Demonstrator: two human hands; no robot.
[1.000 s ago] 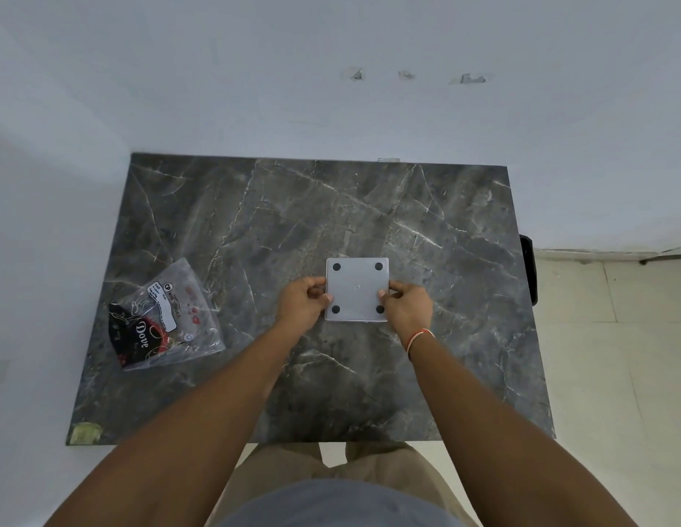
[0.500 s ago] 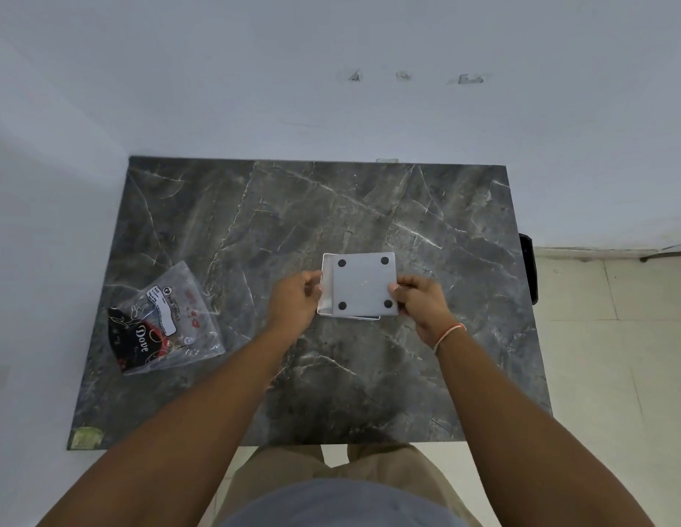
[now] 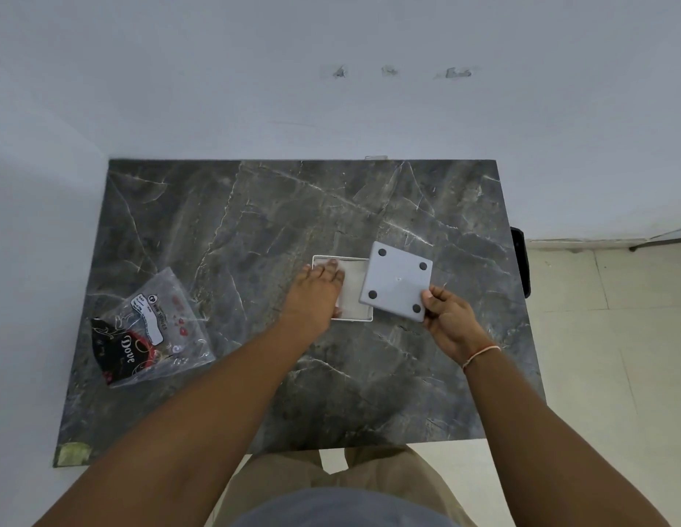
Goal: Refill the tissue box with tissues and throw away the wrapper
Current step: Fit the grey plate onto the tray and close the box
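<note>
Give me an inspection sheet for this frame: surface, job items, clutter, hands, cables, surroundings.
Surface: dark marble-pattern table, a patch of yellowish tape at its near left corner.
Job items: white tissue box lies open with tissues inside; grey base panel with four black feet lifted off to its right; Dove tissue wrapper at left.
Clutter: nothing seen.
Hands: left hand flat on the tissues; right hand pinches the panel's corner.
Cables: nothing seen.
Surroundings: white wall, tiled floor at right.

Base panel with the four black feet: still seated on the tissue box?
No: the right hand holds the base panel lifted off to the side, leaving the tissue box open under the left hand.
</note>
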